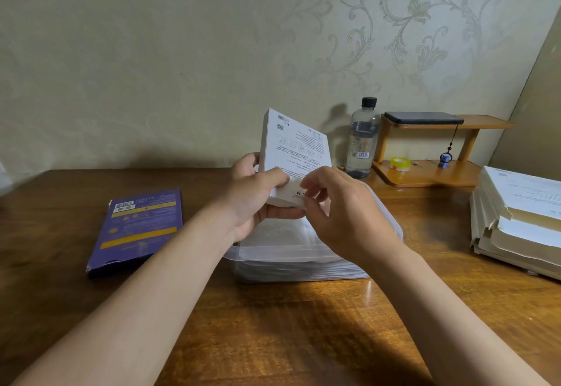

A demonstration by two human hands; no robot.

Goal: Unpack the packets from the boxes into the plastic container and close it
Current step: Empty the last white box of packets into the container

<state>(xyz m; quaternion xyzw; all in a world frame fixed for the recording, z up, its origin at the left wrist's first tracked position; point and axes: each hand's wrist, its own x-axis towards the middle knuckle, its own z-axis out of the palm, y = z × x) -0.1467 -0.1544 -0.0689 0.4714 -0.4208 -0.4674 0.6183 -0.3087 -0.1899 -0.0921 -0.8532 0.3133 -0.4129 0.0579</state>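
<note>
A white box with printed text is held tilted upright over the clear plastic container at the table's middle. My left hand grips the box's lower left part, thumb across its face. My right hand pinches the flap at the box's near end with fingertips. The container stands without a lid, with several pale packets stacked inside, partly hidden by my hands. A purple box lies flat on the table to the left, its near end torn.
A water bottle stands behind the container. A small wooden shelf at the back right carries a dark phone and a yellow tape roll. A stack of papers lies at the right edge of the wooden table.
</note>
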